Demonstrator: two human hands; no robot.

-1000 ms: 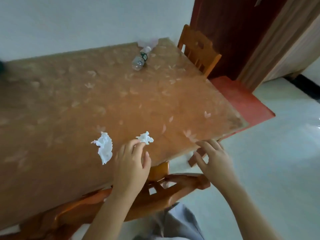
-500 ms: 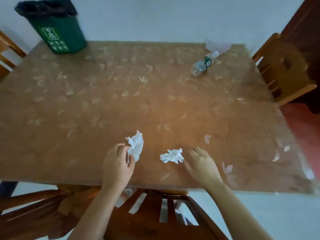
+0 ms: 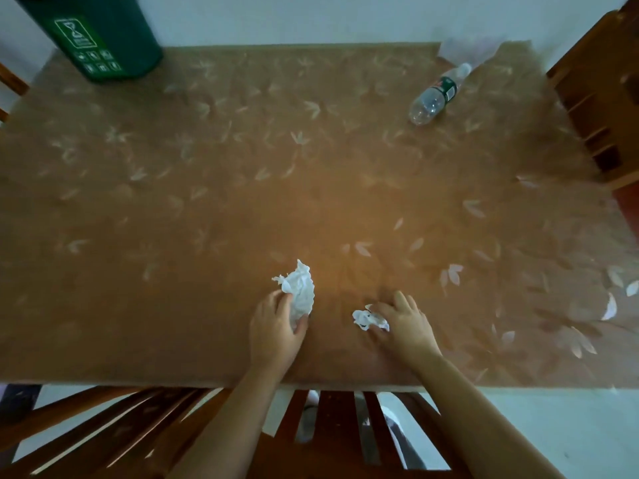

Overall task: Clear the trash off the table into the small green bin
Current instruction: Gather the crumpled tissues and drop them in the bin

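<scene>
Near the front edge of the brown table (image 3: 207, 209), my left hand (image 3: 276, 330) pinches a large crumpled white tissue (image 3: 300, 290) between thumb and fingers. A smaller crumpled tissue (image 3: 368, 319) lies just right of it, and the fingers of my right hand (image 3: 404, 324) curl over its right side, touching it. An empty clear plastic bottle (image 3: 437, 95) with a green label lies on its side at the far right. The small green bin (image 3: 103, 36) stands at the far left corner, its top cut off by the frame.
A wooden chair (image 3: 601, 98) stands at the table's right side, and another chair's edge (image 3: 10, 84) shows at the far left. A wooden chair back (image 3: 328, 430) is below the table's front edge. A pale sheet (image 3: 466, 51) lies at the far right corner.
The view swung left and down, bringing the bin into sight. My left hand moved from the small tissue to the large one, and my right hand came onto the table to the small tissue.
</scene>
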